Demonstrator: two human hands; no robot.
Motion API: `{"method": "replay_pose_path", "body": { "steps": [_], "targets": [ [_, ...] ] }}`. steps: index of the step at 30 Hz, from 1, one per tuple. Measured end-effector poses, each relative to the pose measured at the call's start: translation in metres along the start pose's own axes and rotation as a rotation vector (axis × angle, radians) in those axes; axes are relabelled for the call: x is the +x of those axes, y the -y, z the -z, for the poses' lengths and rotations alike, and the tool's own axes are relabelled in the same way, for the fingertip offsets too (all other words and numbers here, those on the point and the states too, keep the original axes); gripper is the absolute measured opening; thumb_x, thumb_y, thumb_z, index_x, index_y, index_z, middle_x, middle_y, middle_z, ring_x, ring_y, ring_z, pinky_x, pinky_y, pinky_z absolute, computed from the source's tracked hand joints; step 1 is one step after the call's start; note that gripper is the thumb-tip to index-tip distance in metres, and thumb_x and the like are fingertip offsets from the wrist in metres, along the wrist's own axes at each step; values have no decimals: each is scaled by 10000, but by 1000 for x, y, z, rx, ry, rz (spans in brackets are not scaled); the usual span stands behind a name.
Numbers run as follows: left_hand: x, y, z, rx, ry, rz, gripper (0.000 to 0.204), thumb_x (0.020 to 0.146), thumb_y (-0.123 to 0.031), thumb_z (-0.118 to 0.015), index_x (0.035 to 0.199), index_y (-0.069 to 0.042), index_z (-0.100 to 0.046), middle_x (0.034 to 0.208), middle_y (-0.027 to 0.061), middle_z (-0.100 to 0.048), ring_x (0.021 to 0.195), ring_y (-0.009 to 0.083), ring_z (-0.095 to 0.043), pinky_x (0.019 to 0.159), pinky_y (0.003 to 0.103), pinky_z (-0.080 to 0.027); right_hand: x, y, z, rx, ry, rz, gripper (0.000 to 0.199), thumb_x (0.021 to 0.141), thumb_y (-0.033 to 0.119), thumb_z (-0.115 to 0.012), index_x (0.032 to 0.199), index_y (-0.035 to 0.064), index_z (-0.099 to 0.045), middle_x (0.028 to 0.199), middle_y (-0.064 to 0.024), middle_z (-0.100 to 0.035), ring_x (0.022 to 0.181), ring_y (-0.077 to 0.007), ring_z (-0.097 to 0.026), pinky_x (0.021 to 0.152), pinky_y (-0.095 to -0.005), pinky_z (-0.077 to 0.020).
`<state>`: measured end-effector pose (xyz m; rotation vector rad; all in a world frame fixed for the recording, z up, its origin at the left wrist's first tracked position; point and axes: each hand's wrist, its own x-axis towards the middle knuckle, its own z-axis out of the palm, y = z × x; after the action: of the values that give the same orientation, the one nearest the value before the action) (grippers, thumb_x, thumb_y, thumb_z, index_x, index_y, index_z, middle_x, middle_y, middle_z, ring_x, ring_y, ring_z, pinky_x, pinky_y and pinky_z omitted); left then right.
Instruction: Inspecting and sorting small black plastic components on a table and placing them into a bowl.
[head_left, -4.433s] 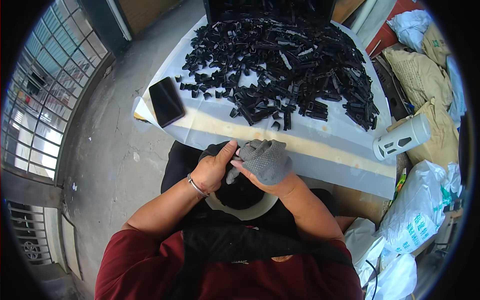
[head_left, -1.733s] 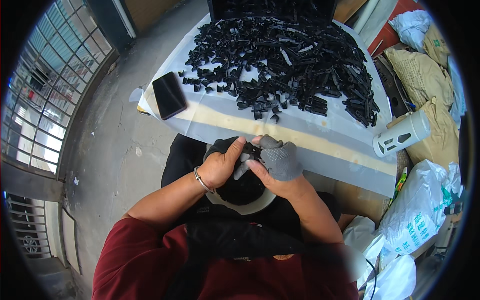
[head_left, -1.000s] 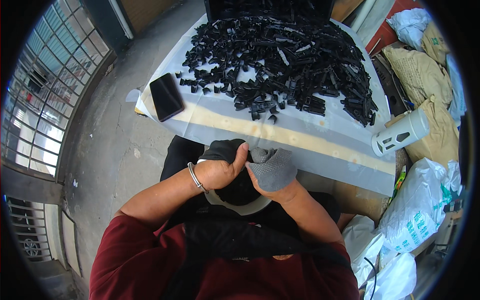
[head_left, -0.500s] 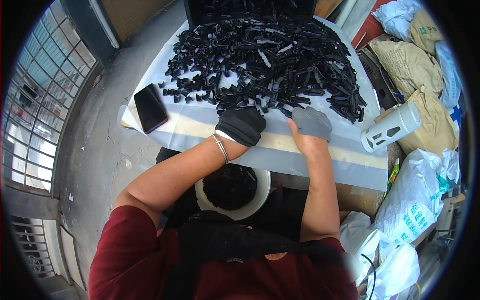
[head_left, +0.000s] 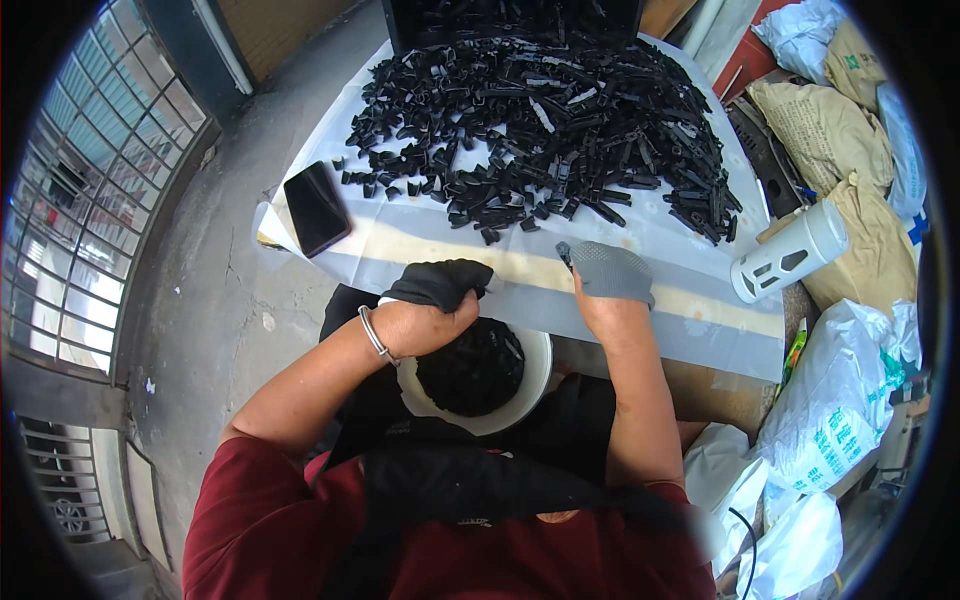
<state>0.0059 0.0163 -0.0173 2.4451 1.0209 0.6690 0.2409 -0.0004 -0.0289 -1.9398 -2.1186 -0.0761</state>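
Observation:
My left hand (head_left: 435,300), in a black glove that leaves the thumb bare, is closed in front of the table's near edge, above a white bucket (head_left: 542,375). What it grips, if anything, is hidden by the curled fingers. Inside the bucket lies a heap of black pieces (head_left: 470,370). My right hand (head_left: 612,280), in a grey dotted glove, is closed over the near part of the table, with a small dark plastic piece (head_left: 564,253) at its fingertips. Beyond both hands spreads a large pile of small black plastic pieces (head_left: 540,130), some short and curved, others long and narrow.
A phone (head_left: 317,210) lies at the table's left side. On the right stands a white tumbler (head_left: 790,252). A black bin (head_left: 515,22) is at the far edge. Tan sacks (head_left: 825,130) and white plastic bags (head_left: 835,400) crowd the right; a barred window (head_left: 95,190) is left.
My left hand has drawn back from the pile, toward me and leftward, to above the bucket. My right hand has pulled back slightly from the pile, and a dark piece now shows at its fingertips.

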Motion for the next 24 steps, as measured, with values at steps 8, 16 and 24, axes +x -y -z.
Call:
{"method": "replay_pose_path", "body": {
  "steps": [8,16,24],
  "targets": [
    [-8,5,11,-291,181,314,187,802,-152,-537,944,-41,-589,752,126,-591,680,243,-564,640,349,-469,-5,4,5,-80,-197,117,187,812,216,-568,872,49,-625,909,-139,-602,806,-317,-556,717,-414,-442],
    [-1,-3,15,-685,295,290,363,806,-194,-604,1131,-45,-540,802,63,-600,691,80,-520,649,240,-456,-18,52,15,570,14,502,254,804,222,-596,1009,72,-582,892,-100,-612,789,-296,-546,713,-372,-392],
    [-24,-3,-14,-880,25,399,431,928,-399,-414,1086,-39,-590,889,22,-613,753,80,-522,660,225,-437,-25,69,1,377,-137,368,294,764,246,-637,967,40,-586,857,-88,-615,696,-277,-547,658,-367,-377]
  ]
}}
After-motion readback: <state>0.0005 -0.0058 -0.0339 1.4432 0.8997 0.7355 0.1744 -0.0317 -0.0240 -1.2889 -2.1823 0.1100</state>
